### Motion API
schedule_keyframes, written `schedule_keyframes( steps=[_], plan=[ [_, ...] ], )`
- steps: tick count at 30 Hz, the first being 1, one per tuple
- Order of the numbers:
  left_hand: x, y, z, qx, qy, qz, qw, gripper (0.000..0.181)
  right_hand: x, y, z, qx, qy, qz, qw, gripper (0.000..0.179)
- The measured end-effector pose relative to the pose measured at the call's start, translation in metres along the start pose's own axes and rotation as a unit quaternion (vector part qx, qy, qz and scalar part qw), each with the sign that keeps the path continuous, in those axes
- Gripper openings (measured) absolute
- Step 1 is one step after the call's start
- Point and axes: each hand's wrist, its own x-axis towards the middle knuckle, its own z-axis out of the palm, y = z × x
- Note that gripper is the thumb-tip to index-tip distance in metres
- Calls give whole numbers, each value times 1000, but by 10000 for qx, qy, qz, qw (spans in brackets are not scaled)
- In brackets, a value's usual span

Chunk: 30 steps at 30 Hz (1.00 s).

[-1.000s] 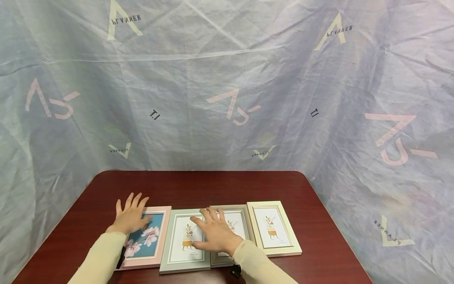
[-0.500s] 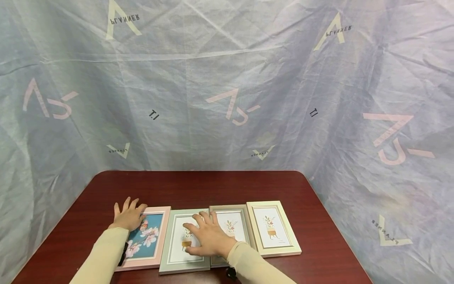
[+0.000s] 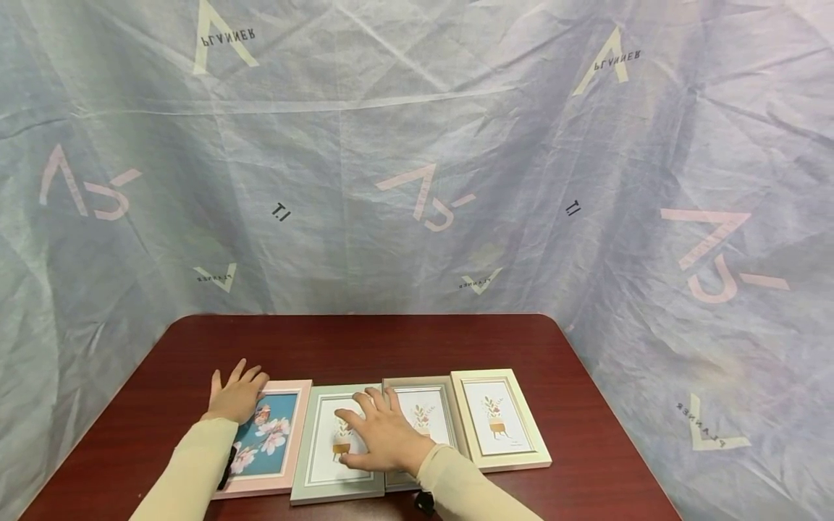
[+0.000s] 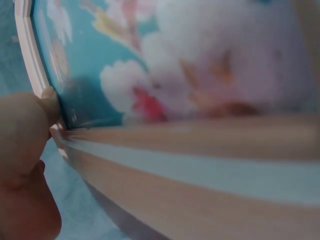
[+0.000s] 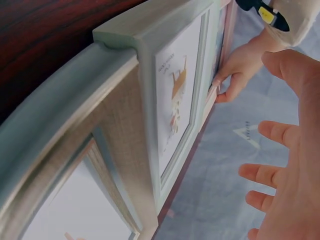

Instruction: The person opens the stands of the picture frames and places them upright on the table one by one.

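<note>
Four picture frames lie face up in a row, edges close together. Leftmost is a pink picture frame [image 3: 297, 434] with white blossoms on teal. My left hand [image 3: 234, 399] is at its far left corner. In the left wrist view the thumb [image 4: 49, 105] presses the pink border while a finger curls below the edge. Beside it lies a pale green picture frame [image 3: 300, 470], then a taupe picture frame [image 3: 460, 427], both with potted-plant prints. Over these two hovers my right hand [image 3: 387, 438], fingers spread, holding nothing; it partly covers their prints.
A cream picture frame [image 3: 515, 462] ends the row at the right, slightly turned. All lie on a dark red wooden table [image 3: 365, 347]. A grey printed cloth [image 3: 339, 145] hangs behind and at both sides. Dark bands [image 3: 425, 502] sit at the wrists.
My left hand has settled onto the pink picture frame's far corner, its thumb drawn in out of sight in the head view. The right hand has shifted slightly left, still spread.
</note>
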Motion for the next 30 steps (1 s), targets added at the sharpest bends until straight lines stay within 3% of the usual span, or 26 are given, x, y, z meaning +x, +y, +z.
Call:
schedule_keyframes(
  steps=[14,24,30],
  plan=[
    [-5,4,-24,-149,355,385,9985,17,-7,9,-16,-46,-166,276,9995,68],
    [-11,6,-47,304,579,757,9950,17,-19,24,-28,212,-41,360,9991,70],
    [-16,1,-52,615,952,1056,9879,25,-27,35,-32,386,-29,527,9979,69]
  ],
)
